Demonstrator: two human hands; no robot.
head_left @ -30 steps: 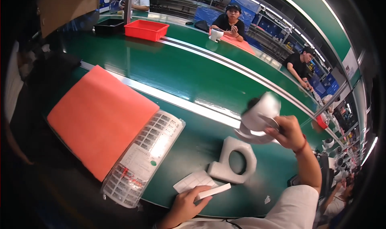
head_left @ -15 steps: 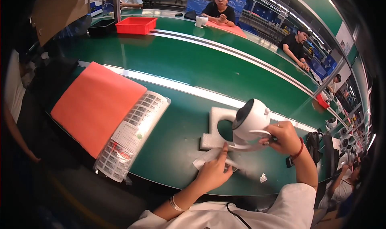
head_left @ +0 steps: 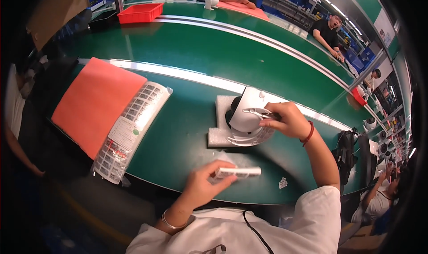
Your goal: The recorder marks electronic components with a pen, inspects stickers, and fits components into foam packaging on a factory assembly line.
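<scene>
My right hand point(head_left: 287, 121) grips a white, round-bodied camera point(head_left: 250, 109) by the curved arm of its stand point(head_left: 255, 137). The camera's dark face is turned left and down, against a pale foam block point(head_left: 218, 140) on the green bench. I cannot tell whether the foam bears its weight. Nearer to me, my left hand point(head_left: 206, 182) pinches a thin white slab point(head_left: 243, 171) between thumb and fingers. Clear plastic film point(head_left: 220, 156) shows beside its fingers. What the slab is, I cannot make out.
An orange sheet point(head_left: 100, 102) and a plastic-covered label sheet point(head_left: 129, 133) lie on the left. A paper scrap point(head_left: 283, 182) is near the front edge. Black gear point(head_left: 345, 151) stands at right. Across the bench are a red tray point(head_left: 140, 13) and people seated.
My left hand has drawn back from the foam and lifted the white slab off the bench. The camera has tipped down to the foam in my right hand. The view has shifted.
</scene>
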